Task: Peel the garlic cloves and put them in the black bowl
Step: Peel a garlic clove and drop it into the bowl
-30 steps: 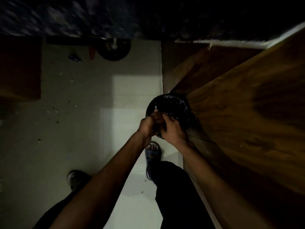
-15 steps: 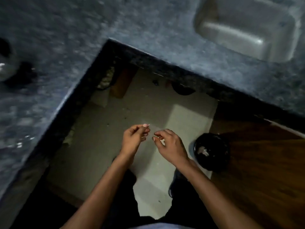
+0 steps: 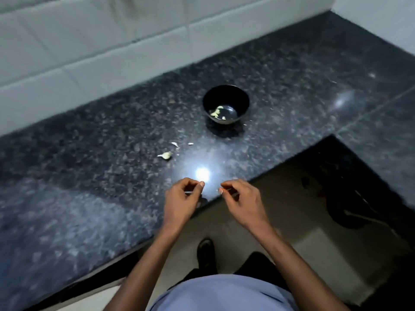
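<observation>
The view has swung up from the floor to the granite counter (image 3: 89, 176). The black bowl (image 3: 226, 95), holding peeled garlic pieces (image 3: 217, 112), sits well beyond both hands. An unpeeled clove (image 3: 166, 155) lies nearer. The left hand (image 3: 182, 204) and right hand (image 3: 243, 203) hover apart with fingers curled, seemingly pinching nothing, though blur hides detail.

Lt blue shirt (image 3: 224, 292), bare forearms, dk trousers, dk shoe (image 3: 205, 251).
</observation>
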